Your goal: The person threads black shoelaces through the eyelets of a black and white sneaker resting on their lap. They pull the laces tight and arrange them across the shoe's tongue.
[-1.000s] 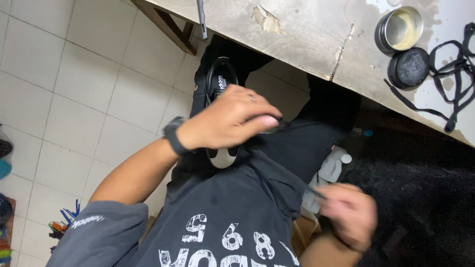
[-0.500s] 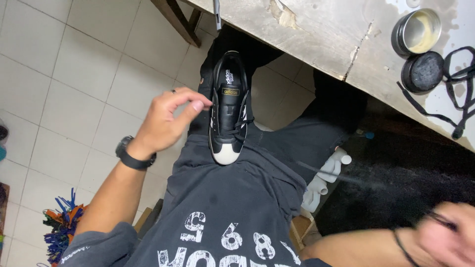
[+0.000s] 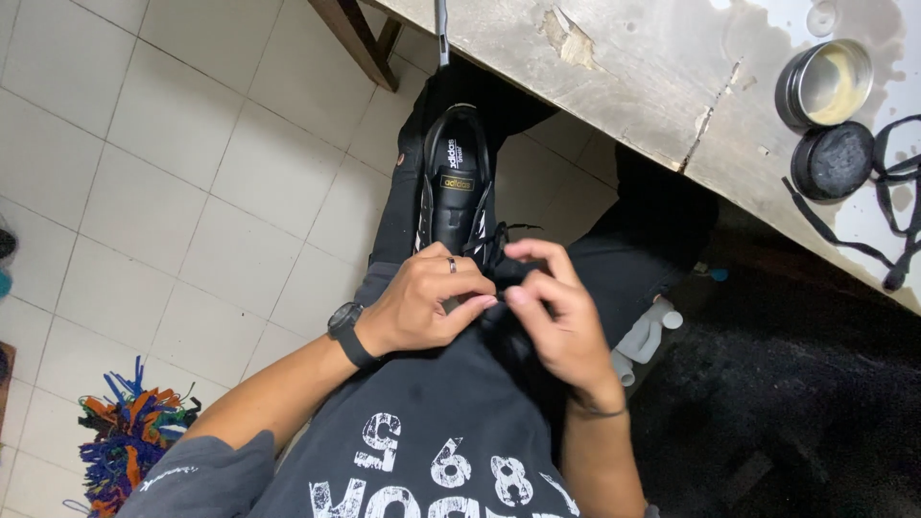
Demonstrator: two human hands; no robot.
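- Black shoe (image 3: 458,182): toe end hidden under left hand (image 3: 422,307) and right hand (image 3: 556,321).
- Lace ends: lost between the fingers; grip cannot be made out.
- Loose black laces (image 3: 897,206) on the table (image 3: 662,77): cut by right edge.
- Coloured bundle (image 3: 129,446) on the floor: kind unclear, partly behind the sleeve.
- White bottle (image 3: 648,331): mostly hidden by the leg.

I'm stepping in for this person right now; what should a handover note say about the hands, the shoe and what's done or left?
Left hand: fingers closed at the toe end of the black sneaker, which lies on the lap.
Right hand: pinching a black lace at the same spot.
Wooden table: open polish tin, its lid, loose black laces.
Done: shoe is on the lap, lacing begun.
Left: the upper eyelets look unlaced.
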